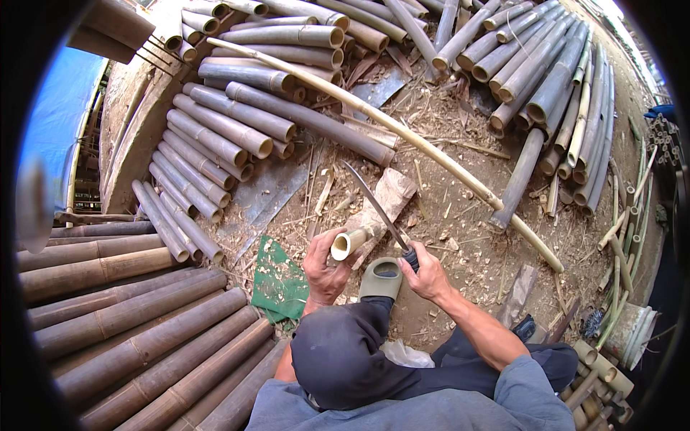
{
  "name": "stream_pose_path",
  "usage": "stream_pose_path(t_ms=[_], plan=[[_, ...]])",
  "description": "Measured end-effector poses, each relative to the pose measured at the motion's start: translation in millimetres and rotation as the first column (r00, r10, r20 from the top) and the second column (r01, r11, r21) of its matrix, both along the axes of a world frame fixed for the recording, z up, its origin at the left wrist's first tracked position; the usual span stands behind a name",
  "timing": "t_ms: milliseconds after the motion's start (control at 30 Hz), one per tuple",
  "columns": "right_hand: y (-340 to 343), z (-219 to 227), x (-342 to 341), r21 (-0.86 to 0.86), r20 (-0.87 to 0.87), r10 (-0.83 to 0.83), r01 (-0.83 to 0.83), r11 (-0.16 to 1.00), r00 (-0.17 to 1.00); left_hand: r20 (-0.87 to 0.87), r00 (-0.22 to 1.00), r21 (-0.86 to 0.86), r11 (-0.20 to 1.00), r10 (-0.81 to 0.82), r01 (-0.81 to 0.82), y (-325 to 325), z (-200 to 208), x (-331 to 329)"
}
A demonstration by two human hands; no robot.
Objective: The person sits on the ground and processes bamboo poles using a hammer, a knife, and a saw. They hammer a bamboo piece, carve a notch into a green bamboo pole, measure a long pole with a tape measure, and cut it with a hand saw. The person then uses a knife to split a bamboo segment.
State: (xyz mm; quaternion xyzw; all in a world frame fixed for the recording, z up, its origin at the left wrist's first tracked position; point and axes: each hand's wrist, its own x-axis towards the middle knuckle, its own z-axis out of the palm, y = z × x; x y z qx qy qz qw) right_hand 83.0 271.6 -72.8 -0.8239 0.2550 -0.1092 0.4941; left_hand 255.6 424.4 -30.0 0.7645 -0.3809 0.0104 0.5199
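My left hand point(325, 267) is closed around a short bamboo tube point(350, 243), its hollow cut end tilted toward me. In my right hand point(430, 275) is the dark handle of a long knife point(379, 207). Its slightly curved blade points up and to the left, passing over a wooden block point(390, 195) that lies on the ground. The tube's far end is over or against the near part of this block; whether the blade touches the tube I cannot tell. Below the tube, between my hands, is an olive sandal point(380, 280) on my foot.
Thick bamboo poles point(144, 327) lie side by side at the left. More cut bamboo point(230, 136) is stacked at the back left and back right. One long pale pole point(402, 133) crosses diagonally. Shavings surround a green sheet point(277, 280); a whitish bucket point(631, 334) stands at the right.
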Motion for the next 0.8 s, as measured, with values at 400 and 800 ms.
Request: stream_pose_path(t_ms=[400,800], plan=[[18.3,-8.1,-13.7,-0.106,0.067,0.059,-0.052,0.993,0.996,0.037,0.996,0.004,0.997,-0.078,0.078,14.6,-7.5,-19.0],[14.1,-18.2,-3.4,-0.022,-0.299,0.112,-0.124,0.992,0.948,0.096,0.995,0.059,0.998,-0.025,0.02,13.6,-4.8,-18.9]])
